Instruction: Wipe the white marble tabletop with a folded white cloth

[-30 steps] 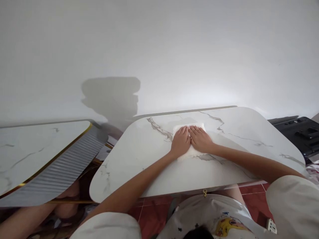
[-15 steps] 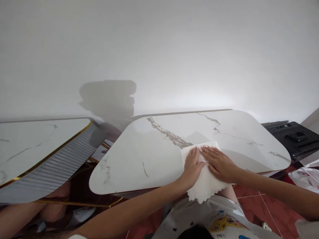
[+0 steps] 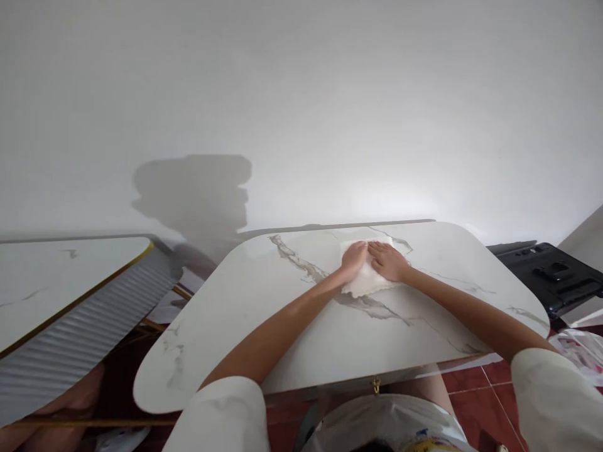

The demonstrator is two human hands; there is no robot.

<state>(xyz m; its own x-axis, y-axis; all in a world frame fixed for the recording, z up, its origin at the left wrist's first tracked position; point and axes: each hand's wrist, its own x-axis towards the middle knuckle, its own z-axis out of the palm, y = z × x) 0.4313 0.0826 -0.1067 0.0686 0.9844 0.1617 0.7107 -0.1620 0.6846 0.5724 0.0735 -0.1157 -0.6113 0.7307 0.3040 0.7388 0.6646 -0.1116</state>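
A white wiping cloth (image 3: 367, 285) with a scalloped edge lies on a white marble-patterned table top (image 3: 226, 314), toward its far side. My left hand (image 3: 354, 258) presses on the cloth's left part, seen mostly from the side with the fingers stretched forward. Beside it, my right hand (image 3: 389, 260) rests flat on the right part of the cloth, fingers extended. The two hands' fingertips come close together near the cloth's far edge. Brown-grey veins of the table top show around the cloth.
A second marble-patterned table (image 3: 61, 276) with gold trim and a ribbed grey side stands at the left. Behind runs a white wall (image 3: 301, 113). At right are a black case-like object (image 3: 551, 270) and a clear plastic bag (image 3: 581, 351). Red floor tiles (image 3: 480, 383) show below.
Both hands have pushed the cloth away from my body, from the near table edge to the far part of the table top. My arms are now stretched further forward.
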